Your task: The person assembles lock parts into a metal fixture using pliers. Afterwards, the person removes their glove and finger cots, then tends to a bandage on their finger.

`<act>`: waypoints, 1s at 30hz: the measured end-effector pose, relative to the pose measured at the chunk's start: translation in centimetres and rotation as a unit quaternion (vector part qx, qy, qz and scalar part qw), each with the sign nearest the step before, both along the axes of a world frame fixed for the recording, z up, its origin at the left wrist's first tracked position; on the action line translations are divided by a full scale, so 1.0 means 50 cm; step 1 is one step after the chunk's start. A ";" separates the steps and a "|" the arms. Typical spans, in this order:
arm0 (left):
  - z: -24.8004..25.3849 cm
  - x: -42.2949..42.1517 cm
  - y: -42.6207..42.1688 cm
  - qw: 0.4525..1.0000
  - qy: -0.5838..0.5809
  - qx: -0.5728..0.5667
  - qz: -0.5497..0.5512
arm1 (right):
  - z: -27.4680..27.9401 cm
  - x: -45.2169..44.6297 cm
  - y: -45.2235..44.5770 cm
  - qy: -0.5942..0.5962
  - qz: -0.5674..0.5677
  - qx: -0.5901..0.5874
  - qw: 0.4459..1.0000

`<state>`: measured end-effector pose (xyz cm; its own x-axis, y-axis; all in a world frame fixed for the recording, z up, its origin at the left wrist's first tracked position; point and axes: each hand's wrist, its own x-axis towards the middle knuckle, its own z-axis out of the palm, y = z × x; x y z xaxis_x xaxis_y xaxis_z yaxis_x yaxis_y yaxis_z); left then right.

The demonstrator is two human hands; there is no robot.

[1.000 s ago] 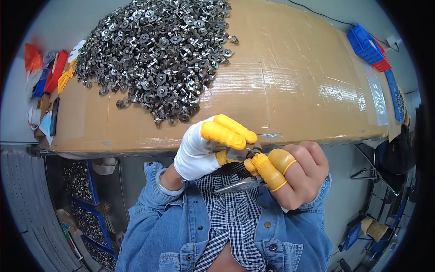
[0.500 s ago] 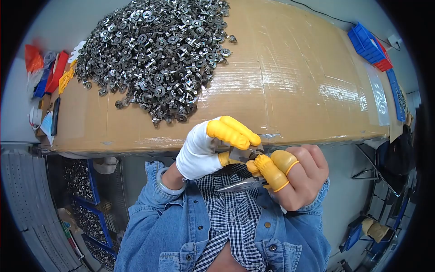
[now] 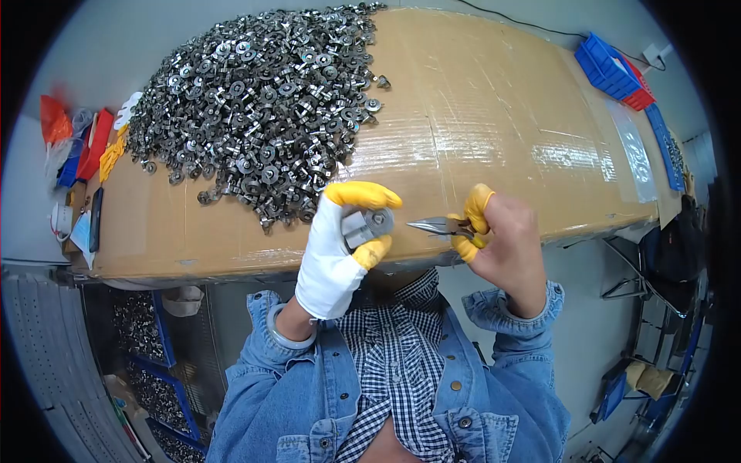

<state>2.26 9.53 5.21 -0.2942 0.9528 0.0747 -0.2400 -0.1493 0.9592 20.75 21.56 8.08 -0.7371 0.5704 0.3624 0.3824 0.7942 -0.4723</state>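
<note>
My left hand (image 3: 336, 247), in a white glove with yellow finger covers, grips a grey metal part (image 3: 369, 226) that has a round disc on its face. Opposite it, my right hand (image 3: 502, 235) wears yellow finger covers and is closed on long-nose pliers (image 3: 438, 225), whose pointed tip faces left toward the metal part without touching it. Both hands are over the front edge of the cardboard-covered table (image 3: 478, 147). Behind my left hand lies a large pile of small metal parts (image 3: 262, 108).
Blue basket (image 3: 606, 68) and red basket (image 3: 639, 96) stand at the back right, near a long blue tray (image 3: 665, 147). A dark phone-like object (image 3: 96, 220) and yellow finger covers (image 3: 113, 158) lie at the left. Blue bins of parts (image 3: 158, 393) are below left.
My hands have moved apart. The left has turned, showing the metal part's disc; the right has risen, turning the pliers up over the table edge. The view has shifted slightly.
</note>
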 end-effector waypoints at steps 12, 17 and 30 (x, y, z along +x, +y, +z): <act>-0.015 -0.011 0.002 1.000 -0.001 0.002 0.003 | -0.006 -0.028 -0.001 -0.013 0.020 0.024 0.999; -0.032 -0.018 0.004 0.999 0.019 0.027 0.009 | -0.018 -0.028 -0.016 -0.035 0.012 0.005 0.999; -0.001 -0.032 0.012 0.985 -0.019 -0.076 -0.152 | -0.054 0.013 0.032 0.170 -0.090 0.006 0.981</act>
